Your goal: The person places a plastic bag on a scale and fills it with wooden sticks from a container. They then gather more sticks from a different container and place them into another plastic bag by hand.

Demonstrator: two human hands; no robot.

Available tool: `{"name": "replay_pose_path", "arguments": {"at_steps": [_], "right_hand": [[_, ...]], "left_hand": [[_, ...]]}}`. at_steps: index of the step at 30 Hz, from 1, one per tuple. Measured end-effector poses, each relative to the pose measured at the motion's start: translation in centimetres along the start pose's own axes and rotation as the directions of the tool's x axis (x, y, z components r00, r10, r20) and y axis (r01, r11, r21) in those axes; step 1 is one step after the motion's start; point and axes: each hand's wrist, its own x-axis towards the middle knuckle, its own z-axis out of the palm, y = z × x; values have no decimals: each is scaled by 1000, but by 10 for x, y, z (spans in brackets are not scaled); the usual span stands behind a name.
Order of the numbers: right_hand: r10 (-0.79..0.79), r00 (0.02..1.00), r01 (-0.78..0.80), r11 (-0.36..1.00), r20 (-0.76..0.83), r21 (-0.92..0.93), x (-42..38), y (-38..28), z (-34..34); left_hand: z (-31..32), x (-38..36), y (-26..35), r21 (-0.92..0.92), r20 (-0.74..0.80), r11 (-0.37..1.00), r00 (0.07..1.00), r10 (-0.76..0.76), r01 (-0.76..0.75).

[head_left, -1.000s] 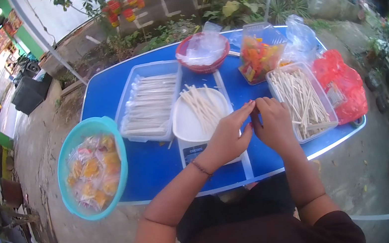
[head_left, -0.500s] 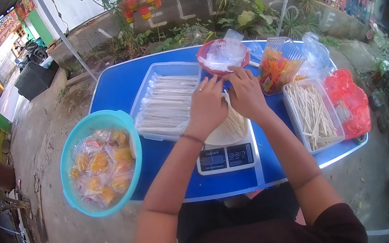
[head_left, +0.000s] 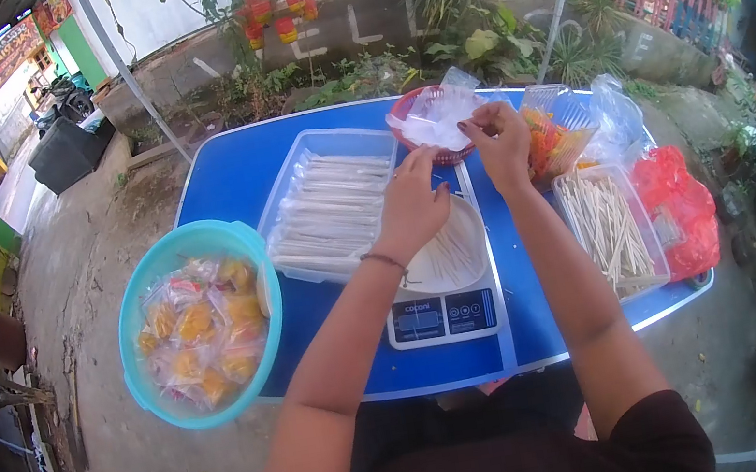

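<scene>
Clear plastic bags lie in the red basket [head_left: 450, 156] at the back of the blue table. My right hand [head_left: 498, 132] is at the basket's right edge, its fingertips pinched together; what they hold is too small to make out. At the front rim of the basket is my left hand [head_left: 416, 196], thumb and fingers apart, touching the bags' edge. Beneath and beside it, a white plate [head_left: 471, 271] with several thin sticks rests on the kitchen scale [head_left: 444, 318]. A clear tray [head_left: 290, 266] of wrapped white sticks stands left of my left hand.
At the left is a turquoise basin [head_left: 137, 370] with bagged orange food. To the right stand a box [head_left: 653, 279] of loose sticks, a clear container [head_left: 557, 133] with orange packets, a clear bag [head_left: 615, 117] and a red plastic bag [head_left: 689, 224].
My hands have moved apart. The right one has risen to the basket's right side, and the left has opened near its front rim. More of the plate shows.
</scene>
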Motion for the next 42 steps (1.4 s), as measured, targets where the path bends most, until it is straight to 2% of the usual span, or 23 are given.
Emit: {"name": "replay_pose_path", "arguments": {"at_steps": [1, 4, 6, 8, 9, 10, 12, 14, 15, 17, 18, 20, 22, 25, 26, 29, 30, 33, 34, 37, 40, 42], "right_hand": [[-5, 1000, 7, 996, -24, 89, 2, -1, -1], [-84, 996, 89, 988, -37, 130, 2, -15, -4], [-145, 989, 132, 968, 44, 211, -3, -35, -7], [-232, 964, 195, 948, 127, 252, -11, -57, -13], [-275, 949, 240, 946, 152, 217, -16, -61, -17], [-324, 930, 293, 939, 175, 180, -19, -67, -21], [-497, 850, 508, 861, 173, -27, -31, -95, -33], [-499, 851, 516, 853, 162, -81, -46, -108, -34], [-505, 849, 522, 848, 154, -91, -54, -112, -33], [-395, 885, 402, 915, 247, 23, -72, -99, -35], [-338, 892, 330, 941, 299, 79, -81, -91, -34], [-189, 900, 131, 977, 392, 171, -100, -66, -28], [-57, 856, -61, 976, 513, 210, -113, -59, -28], [-183, 856, 150, 983, 483, 107, -124, -60, -22], [-266, 797, 275, 959, 543, 67, -121, -57, -25], [-205, 773, 366, 917, 601, -159, -120, -68, -34], [-132, 772, 277, 950, 622, -142, -121, -62, -36], [-147, 779, 228, 972, 610, -57, -120, -48, -37], [-227, 805, 282, 959, 547, -16, -120, -48, -33], [-43, 888, 34, 999, 457, 28, -127, -55, -34], [123, 946, -158, 983, 299, 96, -133, -42, -25], [169, 944, -247, 931, 284, 267, -130, -40, -22]], "left_hand": [[-1, 2, 3, -30, -42, 1000, 999, -10, 9], [-7, 12, 16, -140, -179, 990, 984, -17, -8], [-10, 21, 25, -231, -292, 970, 956, 9, -79], [-14, 27, 25, -113, -300, 980, 946, 122, -162], [-17, 32, 26, -53, -305, 976, 934, 184, -210], [-21, 31, 31, -128, -317, 974, 938, 138, -187], [-33, 23, 45, -65, -391, 988, 914, 106, -143], [-49, 10, 67, -256, -385, 962, 923, -16, -91], [-54, 4, 78, -413, -331, 909, 939, -97, -52], [-58, -16, 90, -681, -163, 728, 952, -260, 82], [-58, -24, 82, -642, -106, 758, 965, -239, 117], [-50, -38, 64, -699, -72, 695, 949, -306, 170], [-45, -50, 48, -764, -17, 612, 942, -336, 204], [-41, -63, 33, -856, 59, 436, 892, -449, 276], [-41, -64, 31, -835, 62, 463, 887, -458, 297], [-43, -69, 27, -766, 93, 517, 862, -498, 382], [-41, -69, 29, -750, 76, 542, 864, -498, 379], [-36, -72, 30, -713, 70, 590, 876, -477, 379], [-36, -73, 28, -706, 73, 605, 888, -454, 367], [-34, -78, 22, -566, 95, 740, 920, -381, 365], [-32, -78, 22, -587, 182, 692, 902, -392, 420], [-34, -74, 29, -727, 244, 502, 860, -448, 468]]}}
